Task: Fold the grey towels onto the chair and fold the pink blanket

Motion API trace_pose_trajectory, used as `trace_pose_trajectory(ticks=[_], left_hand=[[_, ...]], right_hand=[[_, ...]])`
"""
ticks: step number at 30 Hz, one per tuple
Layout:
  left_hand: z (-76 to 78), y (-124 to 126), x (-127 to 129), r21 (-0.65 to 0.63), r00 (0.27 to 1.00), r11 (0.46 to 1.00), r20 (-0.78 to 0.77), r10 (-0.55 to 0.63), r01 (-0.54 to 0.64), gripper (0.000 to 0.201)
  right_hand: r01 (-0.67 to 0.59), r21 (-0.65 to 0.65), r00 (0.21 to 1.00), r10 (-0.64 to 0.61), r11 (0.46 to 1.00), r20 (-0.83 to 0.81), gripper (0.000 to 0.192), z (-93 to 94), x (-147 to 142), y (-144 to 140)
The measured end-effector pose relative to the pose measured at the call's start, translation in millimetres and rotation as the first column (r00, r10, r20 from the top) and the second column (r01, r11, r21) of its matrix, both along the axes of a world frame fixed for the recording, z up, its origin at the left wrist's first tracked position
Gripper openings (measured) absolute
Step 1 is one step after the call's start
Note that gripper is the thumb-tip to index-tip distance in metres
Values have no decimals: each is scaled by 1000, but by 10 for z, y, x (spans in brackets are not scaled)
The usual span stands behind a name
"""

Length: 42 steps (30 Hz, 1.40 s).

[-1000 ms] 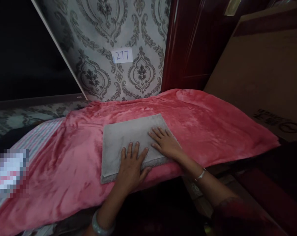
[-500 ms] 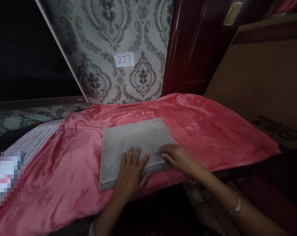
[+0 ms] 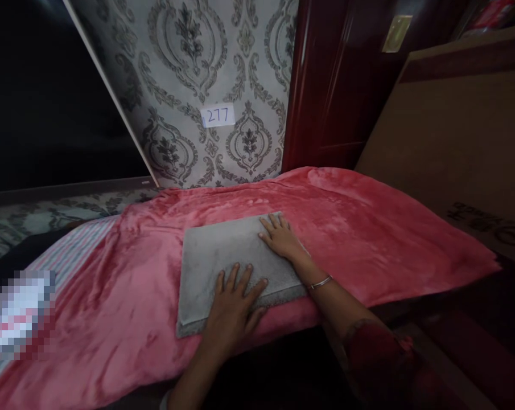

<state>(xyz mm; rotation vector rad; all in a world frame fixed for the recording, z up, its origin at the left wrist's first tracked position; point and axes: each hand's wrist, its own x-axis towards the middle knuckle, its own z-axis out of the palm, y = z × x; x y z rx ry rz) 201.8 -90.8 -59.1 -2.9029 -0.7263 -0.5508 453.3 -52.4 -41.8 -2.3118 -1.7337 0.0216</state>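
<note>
A grey folded cloth (image 3: 223,247), plush like a towel, lies flat on a pink fleece blanket (image 3: 359,228). Its near edge shows a lower layer sticking out a little. My left hand (image 3: 234,307) rests on the near part of the cloth, palm down with the fingers spread. On the far right corner of the cloth lies my right hand (image 3: 280,236), also flat with its fingers apart. Neither hand grips anything. A thin silver bangle (image 3: 321,282) circles my right wrist.
A dark screen (image 3: 61,102) stands at the left against the patterned wallpaper (image 3: 176,131). A large cardboard box (image 3: 462,131) leans at the right beside a dark red door (image 3: 321,97). Striped fabric (image 3: 71,250) shows at the left, near a blurred-out object (image 3: 20,316).
My right hand has moved from the cloth's near right edge to its far right corner, and its curled fingers have spread flat. My left hand stays in place on the cloth.
</note>
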Motion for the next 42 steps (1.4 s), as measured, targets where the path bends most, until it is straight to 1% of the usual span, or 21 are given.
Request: trace_pose_trajectory(ticks=[2, 4, 5, 6, 8, 10, 12, 15, 19, 21, 23, 25, 27, 30, 33, 35, 36, 38, 40, 42], left_hand=[[43, 23, -20, -31, 1000, 999, -16, -14, 13, 52], [132, 81, -83, -74, 998, 997, -45, -31, 28, 46], [183, 123, -131, -86, 999, 996, -50, -16, 12, 44], [231, 170, -187, -86, 999, 996, -47, 24, -28, 43], [289, 262, -304, -62, 987, 985, -31, 157, -159, 47], [276, 326, -399, -51, 961, 960, -43, 272, -274, 54], [212, 348, -453, -62, 944, 944, -88, 318, -324, 58], [119, 327, -468, -65, 937, 939, -119, 330, -339, 58], [100, 303, -456, -52, 937, 940, -110, 331, -338, 58], [105, 305, -459, -51, 939, 941, -99, 330, -336, 58], [100, 312, -467, -50, 942, 943, -85, 324, -329, 57], [87, 317, -476, -44, 946, 947, -72, 316, -320, 57], [73, 321, -484, -35, 948, 949, -59, 312, -314, 57], [58, 328, -490, -29, 949, 950, -47, 310, -312, 57], [60, 335, -488, -32, 953, 953, -42, 301, -303, 57], [71, 334, -482, -35, 953, 953, -49, 298, -300, 57], [79, 332, -478, -36, 952, 953, -55, 300, -302, 57], [99, 325, -469, -38, 949, 950, -67, 307, -310, 57], [120, 316, -461, -37, 947, 948, -74, 312, -315, 57], [140, 305, -457, -36, 945, 947, -83, 316, -319, 57]], right_hand=[[3, -2, 1000, -3, 1000, 4, 63, 11, 6, 1], [11, -6, 1000, -11, 1000, 0, 63, 19, 9, 10], [12, -4, 1000, -12, 1000, -4, 63, 15, 10, 16], [12, 0, 1000, -12, 1000, -9, 63, 6, 12, 20], [10, 10, 1000, -10, 1000, -19, 64, -23, 20, 27], [4, 13, 1000, -4, 1000, -24, 64, -53, 29, 33], [2, 10, 1000, -1, 1000, -24, 65, -65, 33, 38], [5, -11, 1000, -5, 1000, -19, 65, -41, 27, 24], [-16, -76, 1000, 16, 997, -12, 65, 13, 18, -99], [-33, -106, 999, 32, 994, -11, 67, 2, 21, -225], [-48, -111, 999, 48, 993, 0, 67, -49, 22, -395], [-74, -74, 997, 76, 995, 26, 64, -132, 11, -603], [-125, -7, 991, 125, 992, 48, 59, -225, -22, -844], [-197, 70, 980, 195, 978, 38, 55, -320, -106, -1232], [-226, 116, 973, 229, 967, -9, 53, -289, -176, -1547], [-246, 137, 966, 254, 960, -44, 48, -180, -187, -1620], [-260, 146, 961, 271, 955, -60, 46, -105, -183, -1595], [-279, 175, 952, 296, 944, -75, 46, 64, -167, -1414], [-272, 207, 955, 290, 940, -62, 51, 218, -161, -1096], [-237, 200, 967, 250, 951, -44, 62, 316, -181, -732]])
